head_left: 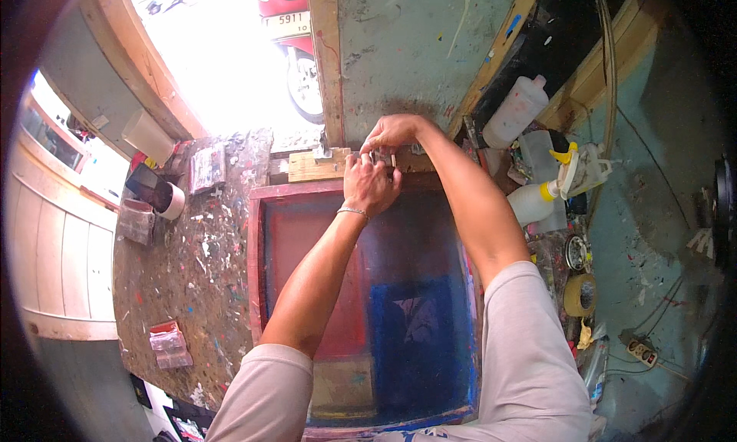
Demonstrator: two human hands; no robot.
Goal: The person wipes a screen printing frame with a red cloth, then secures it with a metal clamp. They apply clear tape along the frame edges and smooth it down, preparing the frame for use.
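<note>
A screen-printing frame [256, 258] with red, dark blue and yellowish stained mesh [414, 342] lies below my arms. At its back edge is a wooden board [311, 167] with metal clamp hardware [381, 158]. My left hand [370, 185] has its fingers curled over this hardware, partly covering it. My right hand [393, 132] is just above and behind, fingers bent down in a pinch at the same spot. What exactly either hand grips is too small and hidden to make out.
The paint-spattered table [184, 273] holds cups [170, 202] and packets [170, 342] at left. Spray bottle [530, 204], white jug [514, 112] and tape [580, 292] crowd the right. A power strip [641, 352] hangs right. A doorway with a red motorbike [276, 0] lies beyond.
</note>
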